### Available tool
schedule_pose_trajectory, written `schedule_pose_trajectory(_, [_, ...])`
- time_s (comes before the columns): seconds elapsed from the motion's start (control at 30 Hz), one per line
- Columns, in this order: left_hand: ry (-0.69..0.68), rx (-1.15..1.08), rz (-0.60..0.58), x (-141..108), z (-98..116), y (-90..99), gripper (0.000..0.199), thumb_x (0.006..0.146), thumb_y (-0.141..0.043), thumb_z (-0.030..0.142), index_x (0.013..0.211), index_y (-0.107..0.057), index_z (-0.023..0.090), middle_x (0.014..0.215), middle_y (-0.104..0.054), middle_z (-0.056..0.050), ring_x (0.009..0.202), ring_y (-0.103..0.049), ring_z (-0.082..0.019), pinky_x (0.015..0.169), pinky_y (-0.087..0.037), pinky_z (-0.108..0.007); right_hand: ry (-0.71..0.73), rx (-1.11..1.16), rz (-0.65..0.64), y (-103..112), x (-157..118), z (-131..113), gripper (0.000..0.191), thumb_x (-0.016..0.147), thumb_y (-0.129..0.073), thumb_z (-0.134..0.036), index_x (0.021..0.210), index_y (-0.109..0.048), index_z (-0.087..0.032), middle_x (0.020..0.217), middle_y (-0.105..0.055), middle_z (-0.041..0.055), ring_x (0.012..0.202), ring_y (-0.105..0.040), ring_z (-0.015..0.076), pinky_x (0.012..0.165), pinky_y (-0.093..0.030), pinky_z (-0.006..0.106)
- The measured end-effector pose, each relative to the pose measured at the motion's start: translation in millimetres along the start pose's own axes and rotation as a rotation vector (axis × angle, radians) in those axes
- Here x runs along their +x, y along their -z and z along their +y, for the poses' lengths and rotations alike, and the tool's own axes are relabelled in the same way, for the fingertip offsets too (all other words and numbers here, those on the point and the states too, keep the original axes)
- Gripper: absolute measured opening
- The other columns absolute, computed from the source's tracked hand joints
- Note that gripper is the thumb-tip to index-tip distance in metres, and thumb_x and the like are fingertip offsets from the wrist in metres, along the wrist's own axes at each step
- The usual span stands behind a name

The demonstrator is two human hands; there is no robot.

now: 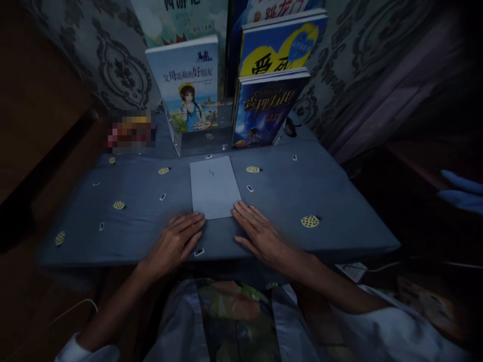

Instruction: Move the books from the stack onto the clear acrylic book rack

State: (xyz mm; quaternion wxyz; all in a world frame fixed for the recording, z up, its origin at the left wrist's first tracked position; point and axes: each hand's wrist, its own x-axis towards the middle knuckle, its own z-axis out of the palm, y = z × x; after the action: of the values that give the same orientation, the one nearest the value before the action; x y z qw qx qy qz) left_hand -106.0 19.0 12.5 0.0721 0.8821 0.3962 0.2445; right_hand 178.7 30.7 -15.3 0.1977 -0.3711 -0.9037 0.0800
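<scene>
A pale, nearly blank sheet or thin booklet [215,186] lies flat on the cloth-covered table [279,221], with a few small marks near its top. My left hand [179,235] rests palm down, its fingertips at the lower left corner of the pale sheet. On the other side, my right hand [258,231] lies flat with its fingertips at the lower right corner. Both hands have their fingers stretched out and grip nothing. Whether the pale thing is one sheet or several pages, I cannot tell.
Behind it, a clear acrylic stand [204,143] bears several books, among them a light blue one [188,85] and a dark blue one [266,108]. A blurred red item [130,131] sits at the back left. Blue fingertips [462,191] show at the right edge.
</scene>
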Motion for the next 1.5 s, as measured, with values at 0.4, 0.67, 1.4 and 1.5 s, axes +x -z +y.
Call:
schedule_pose_trajectory(0.4, [0.089, 0.163, -0.348, 88.9, -64.5, -16.2, 0.063, 0.103, -0.038, 0.050, 0.154, -0.031, 0.014, 0.162, -0.028, -0.018, 0.152, -0.023, -0.028, 0.121, -0.025, -0.051, -0.004, 0.005, 0.046, -3.4, -1.3, 0.5, 0.068, 0.100, -0.051, -0.031, 0.159, -0.020, -0.017, 0.157, -0.040, 0.0179, 0.148, -0.033, 0.0287, 0.117, -0.041, 0.052])
schedule_pose_trajectory(0.67, [0.176, 0.223, -0.345, 137.8, -94.1, -34.6, 0.070, 0.103, -0.030, 0.056, 0.157, -0.023, 0.012, 0.164, -0.022, -0.020, 0.154, -0.014, -0.032, 0.121, -0.014, -0.060, 0.003, -0.003, 0.066, -2.3, -1.2, 0.4, 0.069, 0.099, -0.053, -0.029, 0.159, -0.022, -0.015, 0.155, -0.043, 0.0175, 0.147, -0.035, 0.0283, 0.117, -0.041, 0.050])
schedule_pose_trajectory(1.4, [0.159, 0.220, -0.256, 168.3, -87.4, -62.6, 0.070, 0.103, -0.026, 0.057, 0.155, -0.029, 0.010, 0.162, -0.029, -0.020, 0.153, -0.022, -0.031, 0.122, -0.020, -0.054, -0.027, -0.005, 0.051, -1.2, -0.5, -2.0, 0.063, 0.100, -0.049, -0.031, 0.157, -0.028, -0.015, 0.154, -0.045, 0.0182, 0.146, -0.037, 0.0294, 0.115, -0.044, 0.052])
schedule_pose_trajectory(1.5, [0.238, 0.230, -0.219, 149.8, -98.7, -54.6, 0.073, 0.102, -0.027, 0.061, 0.155, -0.029, 0.011, 0.161, -0.030, -0.021, 0.152, -0.023, -0.032, 0.121, -0.020, -0.056, -0.013, -0.002, 0.066, -3.3, -0.4, -1.2, 0.063, 0.100, -0.049, -0.030, 0.157, -0.028, -0.014, 0.154, -0.046, 0.0190, 0.146, -0.038, 0.0295, 0.115, -0.043, 0.052])
